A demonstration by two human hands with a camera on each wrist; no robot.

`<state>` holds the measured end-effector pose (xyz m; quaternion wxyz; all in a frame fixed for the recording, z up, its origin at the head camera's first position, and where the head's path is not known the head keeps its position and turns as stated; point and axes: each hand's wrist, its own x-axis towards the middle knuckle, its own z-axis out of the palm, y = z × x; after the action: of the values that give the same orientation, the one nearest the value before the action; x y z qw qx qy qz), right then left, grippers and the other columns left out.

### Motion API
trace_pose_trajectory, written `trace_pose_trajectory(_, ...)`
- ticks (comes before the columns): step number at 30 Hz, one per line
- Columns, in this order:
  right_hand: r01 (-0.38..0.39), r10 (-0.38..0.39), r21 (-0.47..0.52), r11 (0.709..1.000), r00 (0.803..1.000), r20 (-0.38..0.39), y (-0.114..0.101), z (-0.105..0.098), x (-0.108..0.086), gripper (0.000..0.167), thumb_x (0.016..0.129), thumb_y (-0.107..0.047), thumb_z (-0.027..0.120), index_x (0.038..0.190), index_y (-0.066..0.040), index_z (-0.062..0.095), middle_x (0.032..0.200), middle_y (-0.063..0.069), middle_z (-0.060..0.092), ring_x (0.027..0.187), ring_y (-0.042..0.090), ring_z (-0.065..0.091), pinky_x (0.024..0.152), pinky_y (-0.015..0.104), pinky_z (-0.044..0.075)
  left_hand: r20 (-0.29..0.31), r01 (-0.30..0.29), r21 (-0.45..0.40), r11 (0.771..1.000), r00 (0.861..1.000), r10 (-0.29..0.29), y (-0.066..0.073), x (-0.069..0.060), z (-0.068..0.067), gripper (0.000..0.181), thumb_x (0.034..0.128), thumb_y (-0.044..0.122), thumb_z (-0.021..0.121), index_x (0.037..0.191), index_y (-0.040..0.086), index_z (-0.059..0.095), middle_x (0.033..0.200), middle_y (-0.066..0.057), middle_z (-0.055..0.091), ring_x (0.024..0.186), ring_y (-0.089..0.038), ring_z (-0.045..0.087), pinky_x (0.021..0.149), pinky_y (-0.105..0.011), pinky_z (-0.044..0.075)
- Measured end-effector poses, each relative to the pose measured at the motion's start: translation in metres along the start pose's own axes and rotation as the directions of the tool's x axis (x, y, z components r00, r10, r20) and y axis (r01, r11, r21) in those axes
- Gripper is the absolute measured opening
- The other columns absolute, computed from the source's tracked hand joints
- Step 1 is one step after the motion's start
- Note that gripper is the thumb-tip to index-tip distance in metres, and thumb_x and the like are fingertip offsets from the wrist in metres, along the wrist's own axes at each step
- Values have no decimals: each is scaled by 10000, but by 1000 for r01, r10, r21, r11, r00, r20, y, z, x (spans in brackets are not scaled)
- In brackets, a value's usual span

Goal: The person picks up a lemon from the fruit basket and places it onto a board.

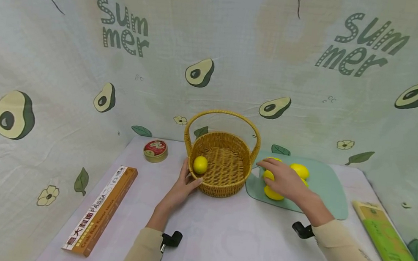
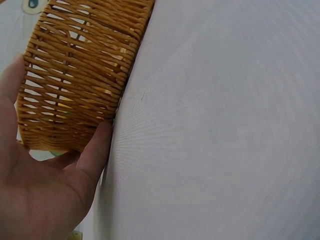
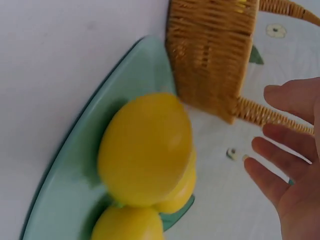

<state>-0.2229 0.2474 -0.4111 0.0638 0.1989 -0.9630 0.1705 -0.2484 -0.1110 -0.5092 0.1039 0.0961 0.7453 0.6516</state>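
Note:
A round wicker basket (image 1: 226, 187) with a tall arched handle stands at the middle back of the table, a single lemon (image 1: 200, 165) lying inside at its left. My left hand (image 1: 181, 189) holds the basket's front left side; in the left wrist view its thumb and fingers spread around the woven wall (image 2: 75, 75). On a pale green cutting board (image 1: 327, 187) to the right lie several lemons (image 1: 299, 171), partly hidden by my right hand (image 1: 284, 179). That hand hovers over them, and the right wrist view shows its fingers (image 3: 272, 180) apart and holding nothing, beside a lemon (image 3: 145, 150).
A round red-topped tin (image 1: 155, 151) sits left of the basket. Along the left edge lies a pasta box (image 1: 101, 210), and along the right edge a green and yellow packet (image 1: 391, 249). A printed cloth (image 1: 242, 36) hangs behind.

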Motion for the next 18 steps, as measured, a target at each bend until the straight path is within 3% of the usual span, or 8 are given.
trace_pose_trajectory(5,71,-70,47,996,997,-12,-17,7,14,504,928,-173,692,1415,-161,561,1433,116,551,1296,350,543,1003,532,506,-5,7,3,1000,1000,-7,1,0,0,997,895,513,692,1542,520,-67,1681,-6,67,1538,-326,185,1141,-510,392)
trace_pose_trajectory(10,103,-105,91,991,994,25,-34,16,29,521,933,-161,675,1436,-162,540,1456,115,533,1313,343,532,1004,515,509,-14,7,18,1000,1000,-6,2,-2,0,1009,885,536,693,1543,515,-72,1684,-26,66,1537,-335,183,1142,-502,393)
trace_pose_trajectory(18,93,-105,126,988,990,94,-58,31,54,521,935,-154,641,1444,-161,532,1493,104,504,1338,328,521,1007,509,510,-11,-2,14,1000,1000,2,4,-1,3,1009,905,491,690,1559,478,-78,1683,-29,64,1527,-327,224,1134,-498,407)
